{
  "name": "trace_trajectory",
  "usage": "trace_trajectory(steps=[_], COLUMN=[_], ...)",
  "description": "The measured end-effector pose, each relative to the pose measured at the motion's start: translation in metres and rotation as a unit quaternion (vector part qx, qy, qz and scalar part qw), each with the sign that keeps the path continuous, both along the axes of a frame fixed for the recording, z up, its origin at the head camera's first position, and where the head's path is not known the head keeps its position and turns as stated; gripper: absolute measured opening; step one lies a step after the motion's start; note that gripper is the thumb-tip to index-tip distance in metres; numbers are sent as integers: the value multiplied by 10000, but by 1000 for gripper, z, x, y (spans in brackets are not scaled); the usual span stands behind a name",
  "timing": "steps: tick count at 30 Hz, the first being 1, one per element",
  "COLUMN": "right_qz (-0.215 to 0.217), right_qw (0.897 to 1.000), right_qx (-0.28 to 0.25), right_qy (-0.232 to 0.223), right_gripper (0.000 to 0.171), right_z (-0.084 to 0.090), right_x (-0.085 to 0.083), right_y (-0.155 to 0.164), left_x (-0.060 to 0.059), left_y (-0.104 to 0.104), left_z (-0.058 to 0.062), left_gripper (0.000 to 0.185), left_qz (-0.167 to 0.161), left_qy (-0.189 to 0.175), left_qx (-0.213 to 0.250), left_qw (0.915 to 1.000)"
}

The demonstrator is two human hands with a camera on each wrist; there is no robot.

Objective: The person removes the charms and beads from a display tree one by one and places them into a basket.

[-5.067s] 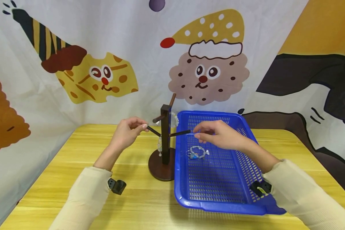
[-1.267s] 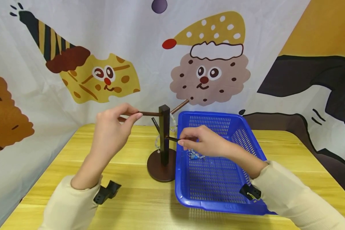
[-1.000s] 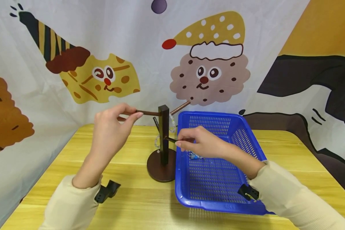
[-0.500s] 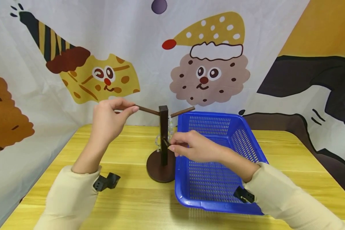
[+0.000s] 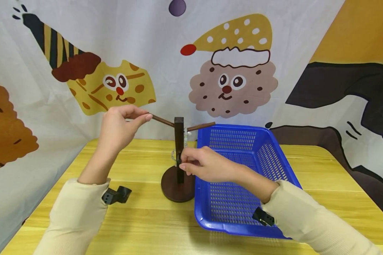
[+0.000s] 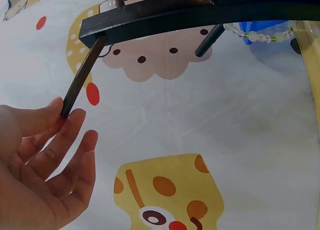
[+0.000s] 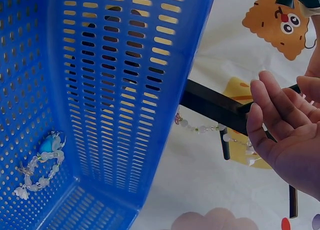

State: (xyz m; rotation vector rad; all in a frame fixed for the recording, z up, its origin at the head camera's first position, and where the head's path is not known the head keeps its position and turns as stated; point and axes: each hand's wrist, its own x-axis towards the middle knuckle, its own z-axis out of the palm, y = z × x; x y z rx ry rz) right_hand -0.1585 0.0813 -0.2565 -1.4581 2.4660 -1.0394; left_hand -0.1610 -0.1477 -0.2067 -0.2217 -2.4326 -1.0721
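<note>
A dark wooden bracelet stand [image 5: 179, 136] rises from a round base [image 5: 173, 189], with pegs out to its sides. My left hand [image 5: 118, 127] pinches the tip of the upper left peg [image 6: 82, 78] between thumb and forefinger. At the post, lower down, my right hand [image 5: 207, 164] pinches a lower peg that points toward me; the hand mostly covers it in the head view. From the upper right peg [image 5: 201, 126] hangs a pale bead bracelet [image 5: 186, 140]. Another bead bracelet [image 6: 270, 37] hangs on a lower peg behind the post.
A blue perforated basket [image 5: 196, 212] stands right of the stand, under my right forearm. Inside it lie a beaded bracelet [image 7: 42, 172] and a blue piece [image 7: 50, 141], seen in the right wrist view. Behind the wooden table [image 5: 140, 216] hangs a cartoon-printed cloth [image 5: 166, 71].
The stand has turned: its right peg swings toward me, and the lower peg has come round to the front. My right hand has moved left with it. The left hand moved from a lower peg to the upper one.
</note>
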Motion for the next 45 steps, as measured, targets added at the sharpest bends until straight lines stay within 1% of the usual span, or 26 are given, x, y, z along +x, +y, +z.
trace_trajectory(steps=[7, 14, 20, 25, 30, 32, 36, 40, 45], right_qz=[-26, -10, 7, -147, -430, -557, -738, -809, -902], right_qw=[10000, 9999, 9997, 9992, 9977, 9971, 9965, 9964, 9955], right_qx=[50, 107, 170, 82, 70, 77, 75, 88, 109], right_qy=[-3, -15, 155, 365, 513, 520, 392, 252, 271], right_gripper=[8, 4, 3, 4, 3, 3, 9, 18, 20], right_z=[0, 1, 4, 8, 12, 12, 12, 10, 6], right_x=[1, 1, -3, -9, -14, -15, -17, -19, -21], right_y=[0, 1, 7, 15, 19, 19, 19, 17, 14], left_x=[0, -3, -3, -3, -3, -3, -4, -4, -4], left_y=[1, 1, 1, 0, 0, 0, 0, 0, -1], left_z=[1, 2, 2, 2, 2, 2, 1, 1, 1], left_gripper=[21, 20, 20, 20, 19, 19, 19, 20, 20], left_qz=[-23, -27, -29, -32, -23, -14, -13, -17, -15], left_qy=[5, 80, 103, 113, 91, 89, 81, 58, 64], left_qx=[-30, -161, -203, -215, -205, -199, -180, -161, -163], left_qw=[10000, 9998, 9997, 9997, 9997, 9998, 9998, 9999, 9998])
